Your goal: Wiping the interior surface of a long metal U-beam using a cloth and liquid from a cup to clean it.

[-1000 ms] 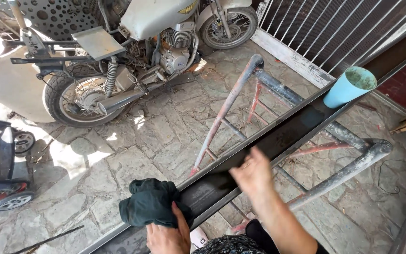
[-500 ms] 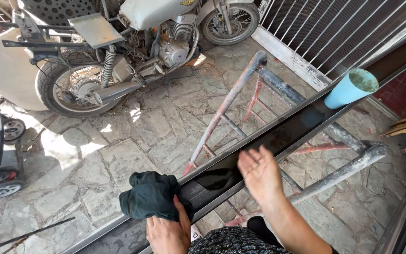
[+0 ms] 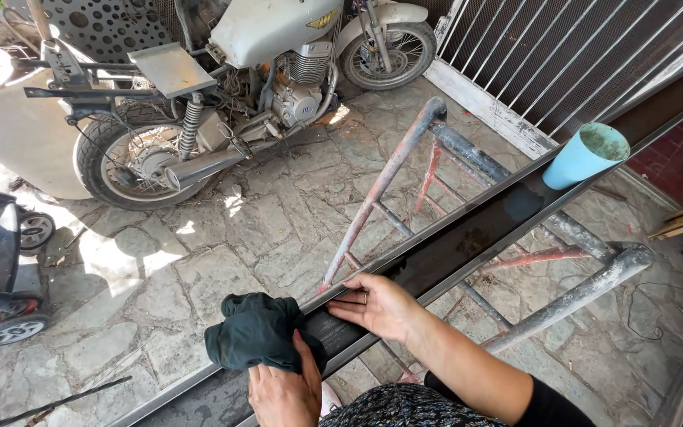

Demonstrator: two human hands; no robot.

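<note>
A long dark metal channel (image 3: 476, 233) lies slantwise across a paint-stained trestle (image 3: 563, 285). My left hand (image 3: 282, 387) presses a bunched dark green cloth (image 3: 254, 332) onto the channel's near end. My right hand (image 3: 377, 304) rests flat on the channel just right of the cloth, fingers together and pointing left, holding nothing. A light blue cup (image 3: 586, 154) stands tilted on the channel farther up to the right.
A white motorcycle (image 3: 239, 79) is parked on the stone paving (image 3: 223, 237) at the back. A barred metal gate (image 3: 563, 55) is at the upper right. A small wheeled cart (image 3: 1, 269) is at the left edge. A thin rod (image 3: 57, 402) lies on the ground.
My right hand came down from above the channel and now lies flat on it beside the cloth. My left hand stays on the cloth.
</note>
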